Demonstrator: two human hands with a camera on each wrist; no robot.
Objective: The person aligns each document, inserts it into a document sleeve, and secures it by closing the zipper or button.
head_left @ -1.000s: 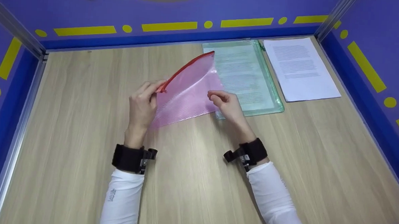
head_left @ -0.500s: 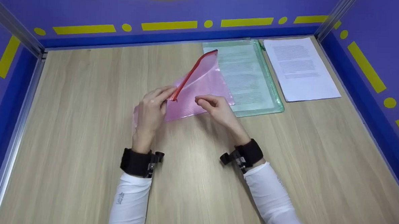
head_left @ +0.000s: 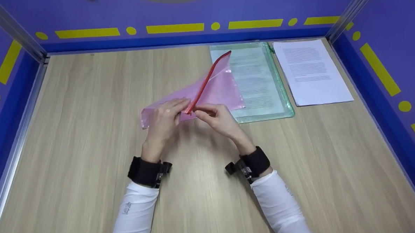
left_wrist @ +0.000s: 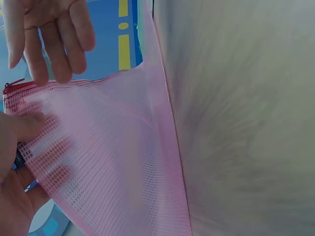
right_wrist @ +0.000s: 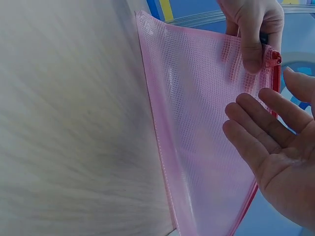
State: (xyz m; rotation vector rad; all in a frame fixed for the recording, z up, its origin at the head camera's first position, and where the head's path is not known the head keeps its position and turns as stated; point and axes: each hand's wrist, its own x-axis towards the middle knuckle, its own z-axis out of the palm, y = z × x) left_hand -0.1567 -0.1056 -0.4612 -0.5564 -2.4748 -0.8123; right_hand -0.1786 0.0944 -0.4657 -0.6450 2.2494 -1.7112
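Observation:
A pink mesh zipper pouch [head_left: 226,89] with a red zipper [head_left: 209,76] along its top edge is held up at a tilt. My left hand [head_left: 164,123] pinches its corner by the zipper's near end, thumb on one face and fingers behind the mesh. The red zipper slider [right_wrist: 274,60] sits at that end, just past the left thumb. My right hand [head_left: 219,120] is right beside the zipper. Its fingers [right_wrist: 266,125] are loosely extended with the thumb apart, and overlap the mesh in the right wrist view.
Behind the pouch lies a green zipper pouch [head_left: 279,83] with printed sheets inside, partly covered in this view. To its right is a stack of printed paper [head_left: 314,72]. Blue walls with yellow marks [head_left: 176,26] border the wooden table [head_left: 204,200].
The left hand has moved right and nearer, turning the pouch so its zipper slants more steeply. The right hand has come left and nearer, up to the zipper's near end.

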